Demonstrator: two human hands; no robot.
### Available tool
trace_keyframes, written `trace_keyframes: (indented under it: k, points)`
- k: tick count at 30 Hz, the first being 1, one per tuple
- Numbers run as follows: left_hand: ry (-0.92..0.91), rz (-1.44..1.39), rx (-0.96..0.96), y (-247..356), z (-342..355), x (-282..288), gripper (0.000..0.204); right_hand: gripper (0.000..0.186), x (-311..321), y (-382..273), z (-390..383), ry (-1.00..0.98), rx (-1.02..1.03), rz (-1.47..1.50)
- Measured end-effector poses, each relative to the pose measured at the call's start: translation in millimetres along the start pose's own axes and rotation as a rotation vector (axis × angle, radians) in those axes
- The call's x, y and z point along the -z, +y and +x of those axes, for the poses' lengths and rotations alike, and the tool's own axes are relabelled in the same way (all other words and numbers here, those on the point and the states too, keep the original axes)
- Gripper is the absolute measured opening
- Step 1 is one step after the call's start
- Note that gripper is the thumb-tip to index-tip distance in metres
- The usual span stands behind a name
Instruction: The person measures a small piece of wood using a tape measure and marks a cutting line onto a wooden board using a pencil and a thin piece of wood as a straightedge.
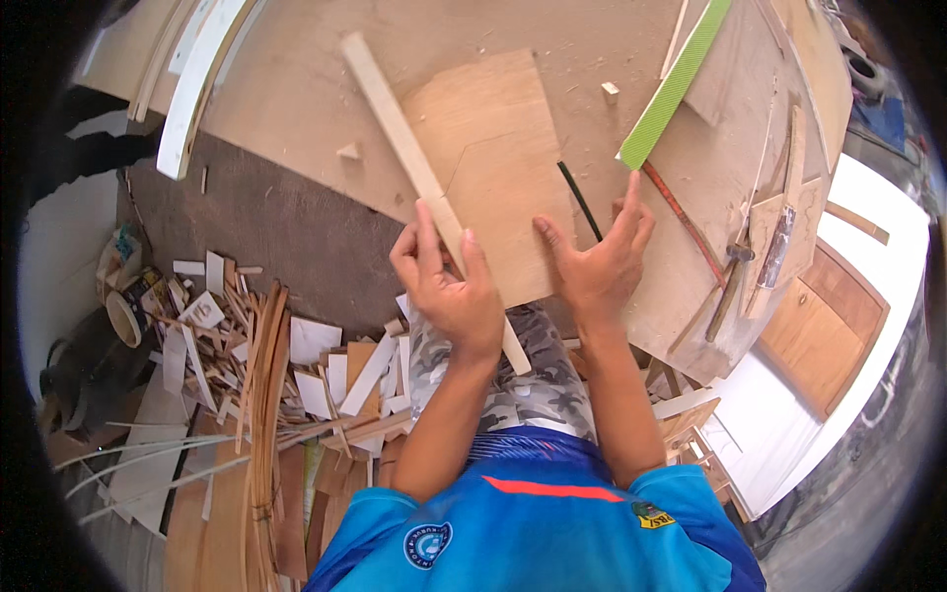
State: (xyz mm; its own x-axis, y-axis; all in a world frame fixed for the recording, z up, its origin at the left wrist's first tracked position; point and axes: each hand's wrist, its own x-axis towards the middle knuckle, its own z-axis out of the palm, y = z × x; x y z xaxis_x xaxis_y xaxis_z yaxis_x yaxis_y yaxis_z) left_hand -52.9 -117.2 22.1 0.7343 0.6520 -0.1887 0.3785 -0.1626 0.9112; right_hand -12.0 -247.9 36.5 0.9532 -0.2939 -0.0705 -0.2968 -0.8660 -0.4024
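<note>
A long pale wooden strip slants across the worktable and over its near edge. My left hand is closed around its lower part, index finger laid along it. The strip rests partly over a thin plywood sheet that bears a faint line. My right hand is spread at the sheet's right edge, thumb stretched toward it, holding nothing. Just above that hand lies a slim dark green stick, perhaps a pencil. The right index fingertip is close to the end of a bright green strip.
A thin red stick and a hammer lie on the table's right side. Small wood blocks and a curved white piece are farther off. Wood offcuts and bundled thin strips crowd the floor at left.
</note>
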Motion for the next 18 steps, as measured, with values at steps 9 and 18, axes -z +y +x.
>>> trace_keyframes:
  k: [9, 18]
  points:
    - [-0.003, 0.118, -0.03, -9.5, -7.8, 6.0, 0.059, 0.118, -4.2, 12.7, 1.3, -0.035, 0.092, 0.054]
    - [-0.056, 0.154, -0.284, -22.4, 37.1, 24.0, 0.05, 0.048, 6.8, 0.7, -3.1, -0.042, 0.135, 0.334]
